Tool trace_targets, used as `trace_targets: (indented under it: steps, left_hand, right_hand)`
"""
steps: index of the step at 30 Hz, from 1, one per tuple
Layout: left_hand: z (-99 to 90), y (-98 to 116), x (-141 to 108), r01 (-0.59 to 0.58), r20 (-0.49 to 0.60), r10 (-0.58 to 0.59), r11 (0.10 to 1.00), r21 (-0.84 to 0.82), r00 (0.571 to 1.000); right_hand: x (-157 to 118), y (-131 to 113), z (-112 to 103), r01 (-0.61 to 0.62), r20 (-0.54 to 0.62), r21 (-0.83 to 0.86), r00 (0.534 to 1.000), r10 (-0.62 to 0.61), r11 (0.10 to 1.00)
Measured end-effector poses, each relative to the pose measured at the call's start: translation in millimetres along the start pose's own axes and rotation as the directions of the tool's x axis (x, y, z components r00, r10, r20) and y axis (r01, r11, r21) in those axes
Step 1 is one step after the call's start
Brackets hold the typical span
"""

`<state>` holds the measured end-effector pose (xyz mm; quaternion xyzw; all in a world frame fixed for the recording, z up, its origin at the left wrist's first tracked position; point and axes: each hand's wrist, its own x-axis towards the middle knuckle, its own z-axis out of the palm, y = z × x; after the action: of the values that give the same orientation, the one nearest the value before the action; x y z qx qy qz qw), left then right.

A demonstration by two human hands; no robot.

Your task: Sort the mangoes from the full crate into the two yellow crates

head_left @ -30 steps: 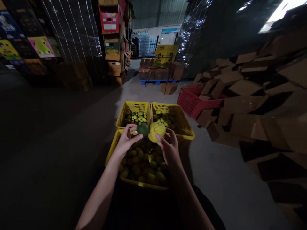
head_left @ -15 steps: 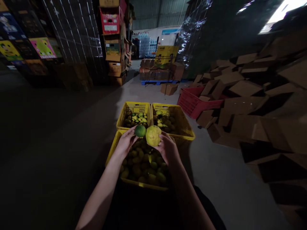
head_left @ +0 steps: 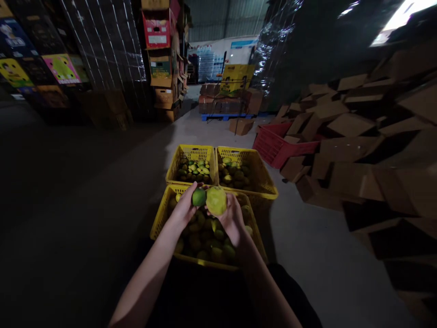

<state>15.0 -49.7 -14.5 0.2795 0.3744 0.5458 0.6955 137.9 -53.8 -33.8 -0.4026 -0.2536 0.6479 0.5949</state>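
My left hand (head_left: 185, 206) is closed around a dark green citrus fruit (head_left: 199, 197). Close beside it, my right hand (head_left: 234, 214) grips a larger yellow-green citrus fruit (head_left: 216, 201) with bumpy skin. Both hands are over the near yellow crate (head_left: 157, 217), which holds many green and yellowish fruits (head_left: 201, 234), dim in shadow. Behind it stand two more yellow crates: the far left crate (head_left: 171, 163) holds smaller green-yellow fruits (head_left: 194, 169), and the far right crate (head_left: 265, 182) has fruits (head_left: 235, 172) mostly toward its left side.
A red crate (head_left: 273, 145) with flattened cardboard lies right of the yellow crates, against a large heap of cardboard boxes (head_left: 351, 155). Farther back are a blue pallet (head_left: 221, 117) with cartons, a small carton (head_left: 241, 126) on the floor and a tall stack of boxes (head_left: 163, 68) at left.
Both hands have come down and nearer to me with the two fruits, drawing slightly closer together. The yellow-green fruit has turned in my right hand. The crates stay where they were.
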Motion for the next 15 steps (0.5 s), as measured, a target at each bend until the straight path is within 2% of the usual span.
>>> trace_targets:
  steps: [3, 6, 8, 12, 15]
  left_hand:
    - [3.1, -1.4, -2.9, 0.021, -0.038, -0.028, 0.986, -0.163, 0.999]
    - [1.3, -4.8, -1.7, 0.010, -0.076, -0.039, 0.934, -0.357, 0.996]
    - [-1.7, -7.0, 0.7, -0.016, -0.086, -0.023, 0.906, -0.422, 0.996]
    - [-6.7, -9.3, 4.4, -0.060, -0.085, 0.026, 0.905, -0.421, 0.996]
    - [-8.5, -9.7, 5.9, -0.074, -0.106, 0.039, 0.934, -0.349, 0.994]
  right_hand:
    - [-4.2, 7.2, 4.8, 0.050, 0.000, -0.007, 0.999, -0.050, 0.999]
    - [-5.2, 11.4, 8.3, 0.042, -0.002, 0.023, 0.999, -0.042, 0.999]
    - [-3.9, 12.5, 9.4, 0.088, -0.027, 0.020, 0.996, -0.088, 0.996]
    - [-1.0, 14.0, 9.9, 0.221, -0.046, -0.062, 0.974, -0.224, 0.973]
    - [-1.3, 14.3, 10.7, 0.229, -0.001, -0.074, 0.973, -0.230, 0.971]
